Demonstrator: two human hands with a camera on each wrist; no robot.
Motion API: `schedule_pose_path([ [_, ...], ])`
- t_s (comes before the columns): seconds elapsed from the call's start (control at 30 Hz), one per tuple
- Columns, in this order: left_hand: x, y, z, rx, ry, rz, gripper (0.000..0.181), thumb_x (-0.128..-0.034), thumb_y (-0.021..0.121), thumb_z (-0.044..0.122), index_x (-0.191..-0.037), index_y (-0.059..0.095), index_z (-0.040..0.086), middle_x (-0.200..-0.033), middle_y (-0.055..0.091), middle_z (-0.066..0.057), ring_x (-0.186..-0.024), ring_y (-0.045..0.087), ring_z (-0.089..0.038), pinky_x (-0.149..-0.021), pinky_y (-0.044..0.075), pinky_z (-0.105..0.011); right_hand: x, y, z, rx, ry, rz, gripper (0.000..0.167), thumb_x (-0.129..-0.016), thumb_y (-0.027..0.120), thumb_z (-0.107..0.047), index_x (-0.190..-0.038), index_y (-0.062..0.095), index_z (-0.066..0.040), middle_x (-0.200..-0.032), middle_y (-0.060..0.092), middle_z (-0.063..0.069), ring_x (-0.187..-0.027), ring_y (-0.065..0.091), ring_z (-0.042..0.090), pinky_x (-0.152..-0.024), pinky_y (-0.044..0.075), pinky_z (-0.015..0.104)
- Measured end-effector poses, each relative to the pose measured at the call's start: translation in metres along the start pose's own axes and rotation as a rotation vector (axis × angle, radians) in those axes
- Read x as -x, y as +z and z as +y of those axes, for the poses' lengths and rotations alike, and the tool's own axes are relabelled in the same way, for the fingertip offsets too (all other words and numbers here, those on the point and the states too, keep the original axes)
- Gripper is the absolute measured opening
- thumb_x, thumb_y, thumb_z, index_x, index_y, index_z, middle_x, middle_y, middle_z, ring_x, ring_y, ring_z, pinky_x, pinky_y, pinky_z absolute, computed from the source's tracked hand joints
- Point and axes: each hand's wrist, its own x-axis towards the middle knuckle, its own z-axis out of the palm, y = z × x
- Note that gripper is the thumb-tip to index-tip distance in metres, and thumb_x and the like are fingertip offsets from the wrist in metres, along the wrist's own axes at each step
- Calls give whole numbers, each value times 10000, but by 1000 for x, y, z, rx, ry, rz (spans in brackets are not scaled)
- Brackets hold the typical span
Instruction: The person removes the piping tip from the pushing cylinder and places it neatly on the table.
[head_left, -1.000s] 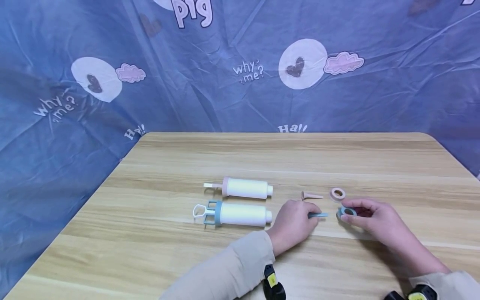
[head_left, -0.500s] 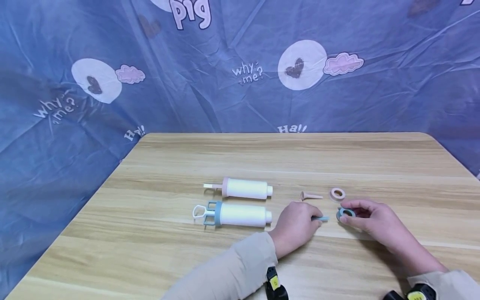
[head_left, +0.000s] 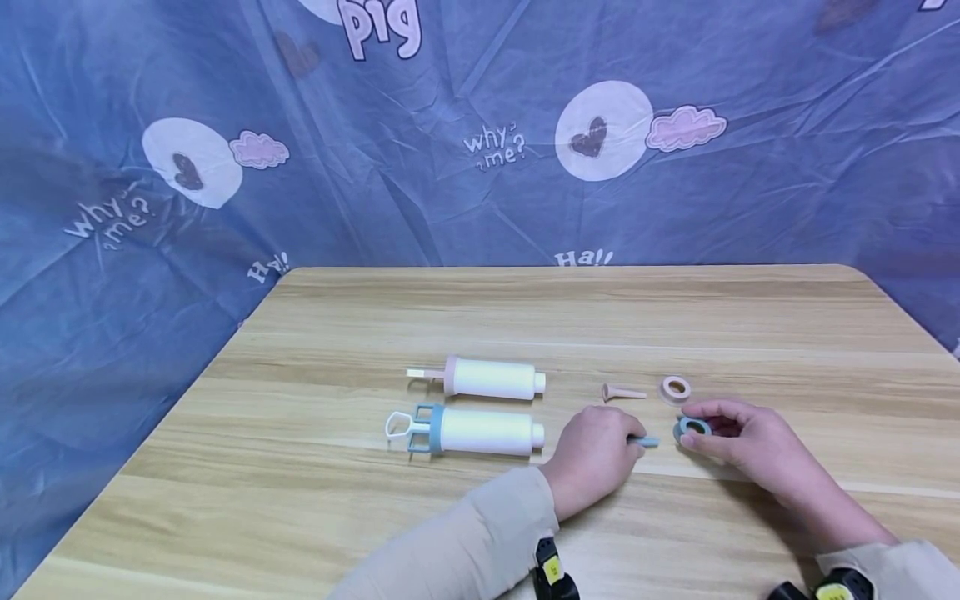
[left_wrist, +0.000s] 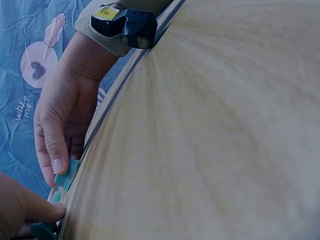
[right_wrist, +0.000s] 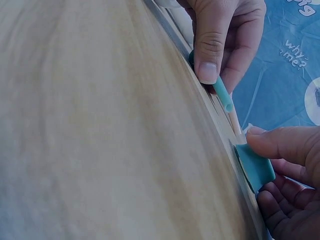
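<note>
In the head view my left hand (head_left: 596, 458) pinches a small teal nozzle (head_left: 645, 442) near the tabletop, its thin end pointing right. The right wrist view shows that nozzle's hollow tube end (right_wrist: 226, 100); its flared end is mostly hidden by the fingers. My right hand (head_left: 757, 442) grips a teal ring (head_left: 696, 426) between thumb and fingers, a short gap to the right of the nozzle. From the right wrist the ring's flat-sided wall (right_wrist: 257, 167) shows. Just beyond the hands lie a pink nozzle (head_left: 624, 392) and a pink ring (head_left: 676, 388).
Left of the hands lie two white cylinders: one with a pink collar (head_left: 495, 378), the other with a blue collar and a white loop handle (head_left: 487, 431). Everything lies on a wooden table (head_left: 300, 500). A blue printed cloth (head_left: 420, 183) hangs behind it.
My left hand, with the teal nozzle, has shifted slightly toward the near edge and right. The right hand and its ring hold almost still.
</note>
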Motion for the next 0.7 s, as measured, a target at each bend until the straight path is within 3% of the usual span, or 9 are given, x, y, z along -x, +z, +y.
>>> schedule_pose_path([
  [0.4,1,0,-3,-6,2,17,133,-825,685,234,-949,729,255,-901,676,170,-807,585,57,-703,431,-90,-5,0,-1,35,-14,-24,535,-754,763,-260,-1171,588,24,-925,633,75,-733,512,-31,-614,449,177],
  [0.53,2,0,-4,29,-12,16,177,-804,707,263,-979,720,246,-928,675,173,-825,587,56,-720,431,-88,-5,-5,-4,77,-10,-23,573,-778,738,-319,-1209,563,16,-996,645,126,-784,512,-28,-641,432,154],
  [0.63,4,-7,-7,101,-9,38,261,-798,714,279,-1050,697,216,-1022,674,140,-924,596,31,-810,438,-106,-5,-9,-11,109,-14,1,578,-814,694,-365,-1239,548,-2,-1084,630,182,-868,561,72,-662,431,149],
  [0.7,6,-19,-9,162,8,67,315,-807,706,272,-1110,671,195,-1103,661,100,-1011,591,-6,-882,432,-136,-5,-9,-19,121,-43,25,563,-842,662,-365,-1250,535,2,-1141,602,228,-920,597,231,-721,478,247],
])
